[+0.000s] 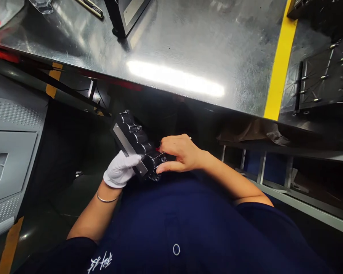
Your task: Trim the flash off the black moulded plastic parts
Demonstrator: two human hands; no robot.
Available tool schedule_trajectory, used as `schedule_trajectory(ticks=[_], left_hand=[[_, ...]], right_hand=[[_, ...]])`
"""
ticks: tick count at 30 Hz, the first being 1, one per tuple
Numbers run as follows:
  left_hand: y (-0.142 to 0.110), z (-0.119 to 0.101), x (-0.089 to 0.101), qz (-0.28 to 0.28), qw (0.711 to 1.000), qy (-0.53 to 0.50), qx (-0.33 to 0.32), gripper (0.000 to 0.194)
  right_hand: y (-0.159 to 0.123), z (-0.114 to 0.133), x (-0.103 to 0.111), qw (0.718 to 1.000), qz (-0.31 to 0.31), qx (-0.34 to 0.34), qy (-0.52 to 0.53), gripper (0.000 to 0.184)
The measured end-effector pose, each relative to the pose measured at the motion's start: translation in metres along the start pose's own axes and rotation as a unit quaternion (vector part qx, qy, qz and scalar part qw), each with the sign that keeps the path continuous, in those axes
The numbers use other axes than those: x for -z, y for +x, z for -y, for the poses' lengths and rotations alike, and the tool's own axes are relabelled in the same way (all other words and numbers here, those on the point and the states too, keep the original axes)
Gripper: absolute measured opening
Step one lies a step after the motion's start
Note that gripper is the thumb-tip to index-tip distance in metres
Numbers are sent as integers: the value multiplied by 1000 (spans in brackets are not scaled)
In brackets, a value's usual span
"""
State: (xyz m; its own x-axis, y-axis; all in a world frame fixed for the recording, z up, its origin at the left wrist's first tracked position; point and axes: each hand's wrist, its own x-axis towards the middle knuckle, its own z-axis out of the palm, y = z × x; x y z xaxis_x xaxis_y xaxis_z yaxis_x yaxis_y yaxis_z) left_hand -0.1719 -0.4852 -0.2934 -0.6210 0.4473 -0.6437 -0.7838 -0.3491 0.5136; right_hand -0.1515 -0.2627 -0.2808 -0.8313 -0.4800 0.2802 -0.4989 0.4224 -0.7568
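A black moulded part (143,142) with a row of rounded chambers and small screw lugs is held tilted in front of my body, below the table edge. A flat silver strip (124,140) runs along its left side. My left hand (120,169), in a white glove, grips the part from below, its thumb across the strip. My bare right hand (181,154) is curled at the part's near right end, thumb and fingers closing around a lug. A bit of red shows by its fingers and a small pale tip above its knuckles; what it holds is mostly hidden.
The shiny metal table (188,49) bears a black stand (125,19), a pen-like item (90,8) and yellow tape (281,61). More black parts (320,78) lie at right. A grey plastic bin (11,156) stands left; a metal rack (274,182) stands lower right.
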Motion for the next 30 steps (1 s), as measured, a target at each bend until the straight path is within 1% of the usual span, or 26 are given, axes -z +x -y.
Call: schedule_trajectory(ticks=[4,7,9,11,13,15,19,21,24,26,30], left_hand=[[1,4,-10,-33,999,-27,13,43],[2,6,-16,-53,995,-73,42,41],[1,6,-19,-65,991,-97,58,40],[0,6,-23,-75,988,-116,69,40],[-2,4,-29,-82,984,-139,78,40],[-3,1,-34,-91,977,-169,91,41],[-6,-6,-40,-116,958,-234,119,41],[-7,-9,-41,-129,950,-250,136,38],[-8,-10,-41,-154,940,-258,159,37],[-9,-10,-41,-163,939,-251,170,39],[-11,-10,-42,-147,948,-219,176,38]], right_hand=[[0,-9,-4,996,-52,4,-70,57],[-2,-13,-8,990,-90,-1,-110,58],[-2,-13,-10,985,-113,-20,-131,58],[-1,-12,-10,980,-118,-47,-150,59],[-1,-11,-10,979,-105,-61,-162,60],[-1,-12,-6,982,-94,-59,-151,59],[0,-15,10,993,-82,-43,-79,48],[3,-18,18,995,-59,-29,-79,43],[8,-22,25,994,-17,-8,-103,42],[11,-24,28,995,3,4,-97,42],[14,-27,33,998,43,25,-39,43]])
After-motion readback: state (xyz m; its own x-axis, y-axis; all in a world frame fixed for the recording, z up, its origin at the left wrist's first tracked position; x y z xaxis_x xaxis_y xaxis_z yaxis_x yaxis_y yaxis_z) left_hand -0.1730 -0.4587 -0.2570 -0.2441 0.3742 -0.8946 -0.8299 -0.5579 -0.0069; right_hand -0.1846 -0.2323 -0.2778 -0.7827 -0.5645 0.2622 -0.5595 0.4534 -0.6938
